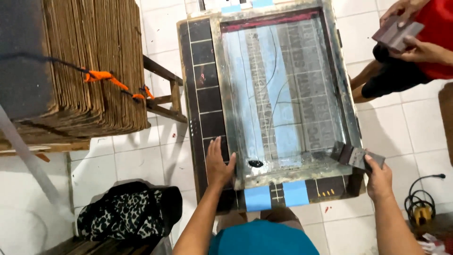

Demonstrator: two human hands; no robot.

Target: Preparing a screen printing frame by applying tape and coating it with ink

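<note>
A screen-printing frame (pixel 343 89) with a pale blue mesh lies on a dark tiled table (pixel 204 99). My left hand (pixel 218 163) rests flat on the table, fingers against the frame's near left corner. My right hand (pixel 379 177) grips a dark squeegee (pixel 355 155) at the frame's near right corner. A small blob of black ink (pixel 255 164) sits on the mesh near the front edge. Blue tape patches (pixel 258 197) mark the table's front.
Another person at the top right holds a dark block (pixel 396 33) in both hands. A tall stack of brown cardboard sheets (pixel 94 61) tied with orange cord stands left. A patterned bag (pixel 127 212) lies on the white tile floor; cables (pixel 417 203) lie right.
</note>
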